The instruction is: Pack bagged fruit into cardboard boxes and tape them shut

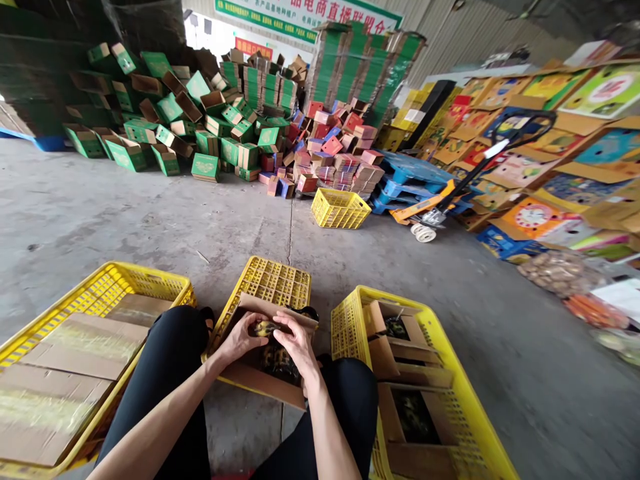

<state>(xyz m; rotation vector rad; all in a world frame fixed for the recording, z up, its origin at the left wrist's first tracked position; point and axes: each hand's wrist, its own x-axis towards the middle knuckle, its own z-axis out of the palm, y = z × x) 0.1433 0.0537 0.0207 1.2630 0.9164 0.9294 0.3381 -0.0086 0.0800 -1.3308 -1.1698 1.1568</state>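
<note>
My left hand (244, 339) curls its fingers and thumb around a small yellow-and-dark mottled piece (265, 328), which looks like fruit. From the other side, my right hand (296, 341) pinches at the same piece with thumb and fingertips. Both hands are over an open cardboard box (275, 385) between my knees. Inside the box lie dark, shiny pieces (280, 362), partly hidden by my hands; their kind is unclear. Under the box is an upturned yellow plastic crate (274, 280).
A yellow crate (150, 275) with taped boxes (83, 343) stands left. Another crate (357, 327) at right holds open boxes (383, 360) of dark contents. Farther off are a yellow basket (340, 209), a pallet jack (430, 213), blue pallets (415, 170) and heaped green cartons (205, 167).
</note>
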